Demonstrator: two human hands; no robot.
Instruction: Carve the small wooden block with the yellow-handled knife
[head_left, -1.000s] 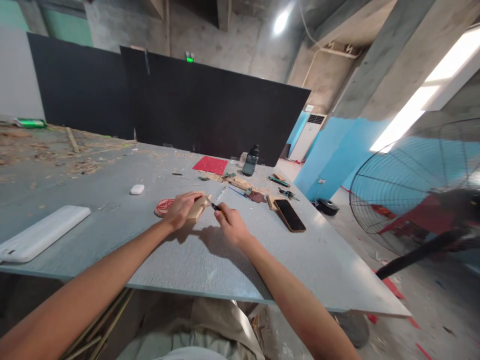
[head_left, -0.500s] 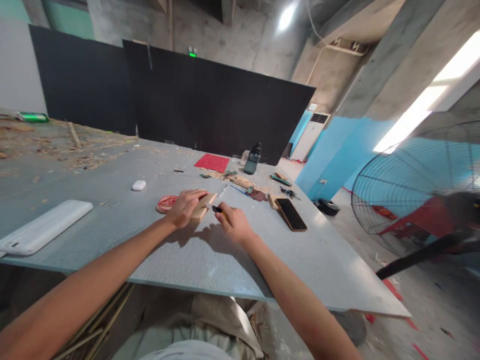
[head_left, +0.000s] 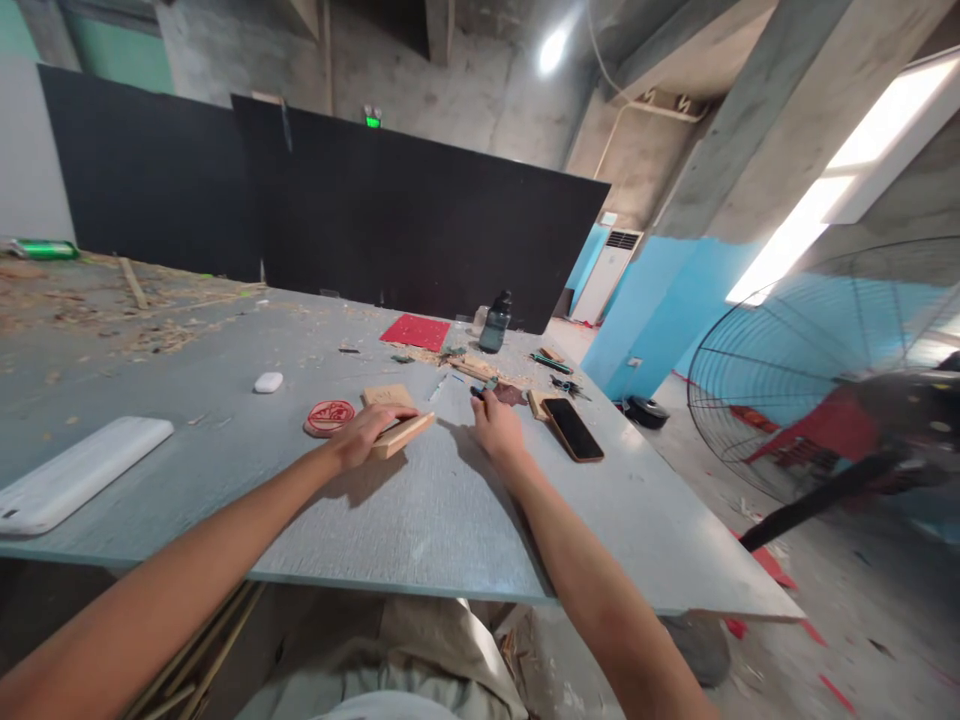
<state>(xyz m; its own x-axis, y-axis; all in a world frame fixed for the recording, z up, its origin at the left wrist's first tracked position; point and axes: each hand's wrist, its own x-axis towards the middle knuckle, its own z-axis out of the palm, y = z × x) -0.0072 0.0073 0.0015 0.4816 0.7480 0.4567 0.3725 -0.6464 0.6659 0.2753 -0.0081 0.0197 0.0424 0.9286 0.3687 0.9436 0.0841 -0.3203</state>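
a white slab-shaped device [head_left: 75,482] is seen at the lower left of the frame, lying on the grey table [head_left: 450,520]. further up and to the right, a small white case [head_left: 268,382] rests on the same surface, with wood shavings scattered toward the upper left. just left of centre, a round red-patterned disc [head_left: 327,416] lies flat, touching or just beside the left hand [head_left: 367,432]. the left hand is laid over a thin wooden board [head_left: 401,432], fingers curled down on its top face, so the board is pinned to the table near the middle of the frame; a second pale wooden piece [head_left: 386,395] is seen just behind it. right of centre, the right hand [head_left: 496,428] is stretched forward, closed around a small dark-tipped tool [head_left: 478,392] whose end shows past the fingers; its exact shape cannot be told. above it, a red mat [head_left: 416,332] and a dark bottle [head_left: 494,323] stand near the far edge. to the right of the right hand, a dark phone [head_left: 573,430] lies face up. a large wire fan guard [head_left: 817,370] fills the right of the frame.
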